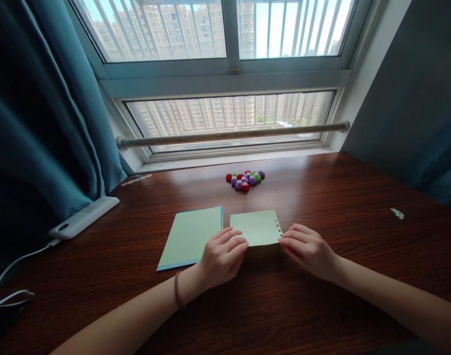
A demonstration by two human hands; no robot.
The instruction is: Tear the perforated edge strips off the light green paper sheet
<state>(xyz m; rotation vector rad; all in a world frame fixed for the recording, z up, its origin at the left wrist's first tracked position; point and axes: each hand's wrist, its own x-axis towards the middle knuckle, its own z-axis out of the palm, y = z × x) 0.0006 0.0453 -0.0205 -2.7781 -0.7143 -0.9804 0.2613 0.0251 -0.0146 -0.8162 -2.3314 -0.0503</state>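
Observation:
A pale green sheet of paper (255, 227) with small punched holes along its right edge is held between my two hands, its near edge slightly off the table. My left hand (224, 251), with a brown band at the wrist, pinches the near left corner. At the near right corner, my right hand (310, 249) grips the sheet with thumb and fingers. Left of it lies a stack of larger pale green paper (196, 231) with a blue edge showing underneath; my left hand partly covers its near right corner.
Several small red, purple and green round pieces (245, 180) sit clustered near the window. A white power strip (84, 217) with a cable rests by the blue curtain (95, 138). Small pale pieces (397, 213) lie at right, more (135, 179) at far left. A rail (233, 135) crosses the window.

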